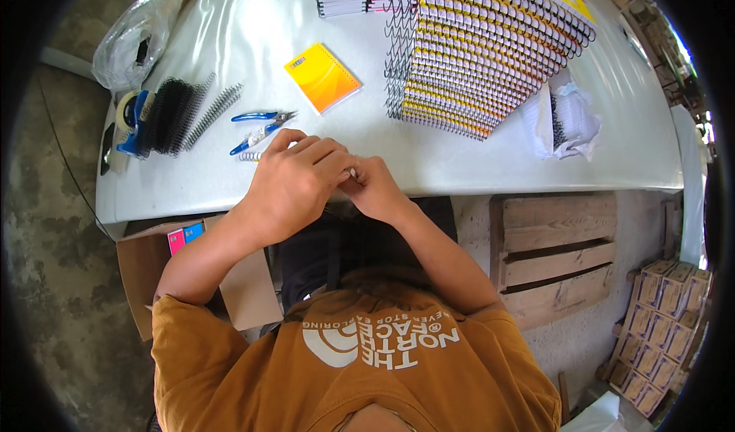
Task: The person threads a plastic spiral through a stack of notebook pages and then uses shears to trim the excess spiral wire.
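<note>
Head view is showing a tiny metal piece [353, 173], too small to tell its axis, being pinched between both hands at the table [230, 34] edge. Left hand [295, 179] and right hand [377, 187] are clenching around it, touching. Blue pliers [260, 126] are lying just beyond the left grip, an orange notebook [322, 78] farther out.

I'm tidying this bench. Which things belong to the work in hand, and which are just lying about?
In use:
left hand and right hand, pinching a small metal piece
wire coil
blue pliers

Lying about:
orange notebook
notebook stack
tape roll
plastic bag
</note>
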Available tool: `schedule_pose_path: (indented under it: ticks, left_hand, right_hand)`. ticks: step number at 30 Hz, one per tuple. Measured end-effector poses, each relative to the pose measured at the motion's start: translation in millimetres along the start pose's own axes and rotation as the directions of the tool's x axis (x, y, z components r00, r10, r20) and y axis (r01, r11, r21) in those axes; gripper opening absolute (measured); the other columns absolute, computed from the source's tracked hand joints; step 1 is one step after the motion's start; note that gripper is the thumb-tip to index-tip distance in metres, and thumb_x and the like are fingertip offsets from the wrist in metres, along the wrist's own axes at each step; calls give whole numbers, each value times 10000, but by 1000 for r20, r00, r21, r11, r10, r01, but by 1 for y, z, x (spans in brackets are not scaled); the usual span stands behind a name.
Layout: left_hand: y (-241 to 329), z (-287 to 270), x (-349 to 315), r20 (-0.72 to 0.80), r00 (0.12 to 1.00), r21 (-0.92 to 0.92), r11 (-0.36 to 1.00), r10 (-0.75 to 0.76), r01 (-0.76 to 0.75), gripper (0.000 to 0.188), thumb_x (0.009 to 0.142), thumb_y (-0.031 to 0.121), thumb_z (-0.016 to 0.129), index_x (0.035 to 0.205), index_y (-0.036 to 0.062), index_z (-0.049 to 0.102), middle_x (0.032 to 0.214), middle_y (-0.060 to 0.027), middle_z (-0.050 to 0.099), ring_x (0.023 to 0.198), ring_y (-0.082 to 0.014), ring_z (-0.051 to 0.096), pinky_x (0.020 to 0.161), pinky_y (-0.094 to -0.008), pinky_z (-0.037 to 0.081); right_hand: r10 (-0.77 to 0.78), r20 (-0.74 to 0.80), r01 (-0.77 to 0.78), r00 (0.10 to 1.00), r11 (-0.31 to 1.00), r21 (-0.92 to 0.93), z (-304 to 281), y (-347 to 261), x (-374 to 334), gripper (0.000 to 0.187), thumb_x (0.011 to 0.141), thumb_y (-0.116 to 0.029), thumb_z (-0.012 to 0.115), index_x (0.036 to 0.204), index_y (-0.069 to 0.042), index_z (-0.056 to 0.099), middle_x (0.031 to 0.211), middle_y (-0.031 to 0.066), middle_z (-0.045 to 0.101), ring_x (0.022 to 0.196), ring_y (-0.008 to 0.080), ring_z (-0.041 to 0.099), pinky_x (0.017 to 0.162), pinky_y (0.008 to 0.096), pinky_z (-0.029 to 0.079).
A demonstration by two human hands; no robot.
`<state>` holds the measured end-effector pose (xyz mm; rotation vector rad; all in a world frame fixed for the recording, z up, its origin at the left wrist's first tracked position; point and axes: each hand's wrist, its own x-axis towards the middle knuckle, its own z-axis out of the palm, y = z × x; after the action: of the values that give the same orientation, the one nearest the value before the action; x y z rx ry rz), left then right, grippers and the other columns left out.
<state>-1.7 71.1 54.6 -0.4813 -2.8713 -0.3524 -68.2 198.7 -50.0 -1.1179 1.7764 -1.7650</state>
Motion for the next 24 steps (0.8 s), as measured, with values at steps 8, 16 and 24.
schedule_pose_path:
  ticks: [8, 16, 24]
  left_hand:
    - [29, -60, 33, -187, 982, -5, 1000, 11, -12, 272, 666, 277, 732, 869, 119, 643, 814, -5, 605, 784, -202, 590, 699, -332, 399]
    - [39, -127, 130, -718, 642, 184, 963, 269, -199, 211, 686, 85, 737, 876, 46, 654, 890, -82, 653, 831, -228, 608, 732, -320, 460]
    - [2, -33, 170, -801, 560, -374, 908, -213, -189, 194, 848, 166, 627, 980, 23, 629, 934, -103, 646, 895, -209, 592, 810, -300, 451]
  right_hand:
    - [-192, -167, 180, 967, 980, -83, -33, -72, -11, 280, 890, -74, 525, 1147, -4, 440, 933, 188, 602, 887, 306, 618, 749, 341, 475]
    - [-829, -315, 613, 462, 556, -561, -179, -187, 26, 207, 815, 30, 509, 1015, 37, 564, 1026, 150, 609, 1065, 229, 536, 922, 331, 411]
    - [-582, -490, 408, 649, 810, -422, -205, -136, 35, 395, 897, -145, 424, 1227, 66, 470, 1294, 217, 477, 1257, 286, 410, 1046, 348, 285]
